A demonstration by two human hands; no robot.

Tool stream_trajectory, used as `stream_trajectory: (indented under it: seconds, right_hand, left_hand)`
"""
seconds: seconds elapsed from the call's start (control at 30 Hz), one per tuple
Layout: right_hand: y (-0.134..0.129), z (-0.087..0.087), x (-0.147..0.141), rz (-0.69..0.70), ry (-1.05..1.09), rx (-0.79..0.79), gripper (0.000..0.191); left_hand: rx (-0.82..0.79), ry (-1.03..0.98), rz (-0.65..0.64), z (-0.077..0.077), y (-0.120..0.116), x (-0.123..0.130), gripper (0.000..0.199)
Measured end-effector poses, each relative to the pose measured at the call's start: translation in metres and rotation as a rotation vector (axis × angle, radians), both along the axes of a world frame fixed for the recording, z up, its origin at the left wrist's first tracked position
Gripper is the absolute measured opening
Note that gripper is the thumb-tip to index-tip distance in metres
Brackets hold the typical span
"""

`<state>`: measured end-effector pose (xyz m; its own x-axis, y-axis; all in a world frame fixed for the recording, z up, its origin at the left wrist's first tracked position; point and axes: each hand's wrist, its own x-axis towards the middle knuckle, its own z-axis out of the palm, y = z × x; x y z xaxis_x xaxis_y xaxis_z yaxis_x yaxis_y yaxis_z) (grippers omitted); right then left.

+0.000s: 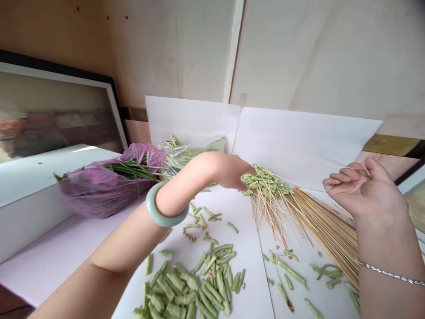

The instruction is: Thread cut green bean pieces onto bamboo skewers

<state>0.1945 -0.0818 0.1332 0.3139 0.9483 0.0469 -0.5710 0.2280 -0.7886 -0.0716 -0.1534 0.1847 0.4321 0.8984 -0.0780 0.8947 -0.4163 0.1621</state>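
Note:
My left hand (230, 170), with a pale green bangle on the wrist, reaches to the pile of skewered green bean pieces (265, 181) at the back. Its fingertips are at the pile's left edge, mostly hidden behind the hand, so its grip is unclear. On the right, my right hand (361, 188) is raised palm up, fingers curled and thumb pressed in, closed on a thin wooden skewer (343, 165) that points left. Below it lies a large bundle of bare skewers (325, 226). Cut bean pieces (186, 288) are heaped at the front, with more scattered behind.
A purple plastic bag of long green stems (102, 190) stands at the left, beside a clear bag of greens (195, 148). White boards (299, 141) lean at the back. A black-framed pane (114, 110) is at the upper left.

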Motion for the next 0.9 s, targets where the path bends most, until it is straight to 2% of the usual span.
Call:
stream_trajectory:
  seconds: [0.07, 0.13, 0.23, 0.37, 0.4, 0.47, 0.57, 0.67, 0.9]
  right_hand:
    - [-0.007, 0.004, -0.007, 0.036, 0.014, 0.018, 0.041]
    - [-0.013, 0.007, -0.012, 0.059, 0.014, 0.049, 0.042]
    - [-0.02, 0.01, -0.017, 0.099, -0.003, 0.093, 0.04]
    - [-0.025, 0.011, -0.02, 0.121, -0.023, 0.133, 0.035]
    - [-0.025, 0.011, -0.02, 0.124, -0.03, 0.138, 0.034]
    - [-0.025, 0.011, -0.022, 0.139, -0.044, 0.148, 0.032]
    - [-0.027, 0.01, -0.025, 0.151, -0.056, 0.165, 0.028]
    - [-0.033, 0.012, -0.03, 0.158, -0.066, 0.176, 0.027]
    - [-0.052, 0.015, -0.045, 0.195, -0.143, 0.196, 0.028]
  left_hand:
    - [0.0, 0.042, 0.047, -0.011, -0.014, -0.016, 0.053]
    - [-0.047, -0.013, 0.1, -0.027, -0.034, -0.032, 0.05]
    - [-0.163, -0.097, 0.132, -0.058, -0.079, -0.052, 0.056]
    - [-0.413, -0.165, -0.068, -0.107, -0.146, -0.065, 0.078]
    - [-0.429, -0.168, -0.055, -0.119, -0.159, -0.066, 0.081]
    - [-0.373, -0.204, 0.068, -0.142, -0.178, -0.068, 0.087]
    - [-0.277, -0.289, 0.179, -0.168, -0.188, -0.069, 0.083]
    - [-0.213, -0.301, 0.202, -0.183, -0.186, -0.066, 0.075]
    - [-0.137, -0.325, 0.107, -0.19, -0.16, -0.059, 0.073]
